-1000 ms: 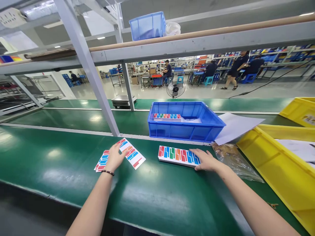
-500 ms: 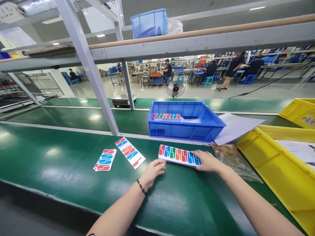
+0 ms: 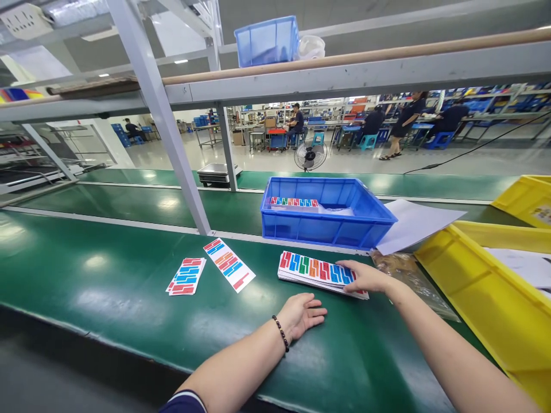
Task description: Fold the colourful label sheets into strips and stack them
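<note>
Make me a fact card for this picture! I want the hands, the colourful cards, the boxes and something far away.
Left hand: open, no card in it
Right hand: touching the right end of the card stack
Small card pile: on the left, overlapping
Lone strip: between pile and stack
Blue box: behind the stack, striped cards inside
Yellow box: on the right
Far away: people, beyond a fan

surface (image 3: 129, 310): smooth, glossy, light glare
card stack (image 3: 314, 268): printed paper or thin card, smooth
loose strip (image 3: 229, 265): same paper look, smooth
small cards (image 3: 187, 277): printed paper look
blue bin (image 3: 322, 229): hard plastic, ribbed, slight sheen
yellow bin (image 3: 482, 310): plastic, smooth, slight sheen
white sheet (image 3: 419, 221): paper, matt
clear bag (image 3: 419, 287): thin plastic film, wrinkled, shiny
post (image 3: 161, 120): painted metal look, smooth
bracelet (image 3: 280, 332): shiny beads, material unclear
sleeve (image 3: 185, 402): cloth, matt
</note>
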The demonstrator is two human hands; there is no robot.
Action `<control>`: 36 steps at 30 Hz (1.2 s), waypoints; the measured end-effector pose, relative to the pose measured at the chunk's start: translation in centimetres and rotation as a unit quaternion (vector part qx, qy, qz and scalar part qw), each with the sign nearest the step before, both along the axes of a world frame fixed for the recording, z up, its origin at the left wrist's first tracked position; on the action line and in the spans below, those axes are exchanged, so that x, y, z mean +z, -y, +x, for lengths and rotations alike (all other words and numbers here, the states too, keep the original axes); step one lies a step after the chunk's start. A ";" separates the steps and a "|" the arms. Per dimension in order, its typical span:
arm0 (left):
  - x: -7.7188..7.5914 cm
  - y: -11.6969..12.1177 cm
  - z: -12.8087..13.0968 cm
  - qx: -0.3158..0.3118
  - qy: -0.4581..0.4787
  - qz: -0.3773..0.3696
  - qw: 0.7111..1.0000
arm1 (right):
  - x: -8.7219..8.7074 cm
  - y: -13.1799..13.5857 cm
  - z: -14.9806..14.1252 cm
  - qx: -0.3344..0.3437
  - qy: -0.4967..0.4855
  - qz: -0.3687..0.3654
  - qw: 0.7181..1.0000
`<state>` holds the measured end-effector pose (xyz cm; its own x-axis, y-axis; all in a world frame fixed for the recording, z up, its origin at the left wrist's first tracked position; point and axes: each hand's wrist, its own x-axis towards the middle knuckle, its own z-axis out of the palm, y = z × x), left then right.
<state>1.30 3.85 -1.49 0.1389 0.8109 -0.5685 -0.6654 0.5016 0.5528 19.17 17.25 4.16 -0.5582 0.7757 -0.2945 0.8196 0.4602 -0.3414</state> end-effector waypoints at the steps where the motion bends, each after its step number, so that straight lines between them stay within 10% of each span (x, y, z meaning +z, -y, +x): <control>1: 0.0 -0.4 0.2 0.025 0.009 0.001 1.000 | -0.2 0.1 0.0 0.001 -0.001 0.007 1.000; 12: 0.9 -3.7 0.3 0.107 0.030 0.046 0.993 | -0.7 1.6 -0.7 0.000 0.027 0.066 0.997; 25: 1.2 -5.3 5.3 0.068 0.033 0.072 0.995 | -0.6 -1.4 -0.7 -0.007 0.036 0.056 0.998; 36: 0.0 -6.1 3.2 0.021 -0.007 0.049 0.999 | 0.4 -1.4 -1.1 -0.011 0.043 0.098 0.994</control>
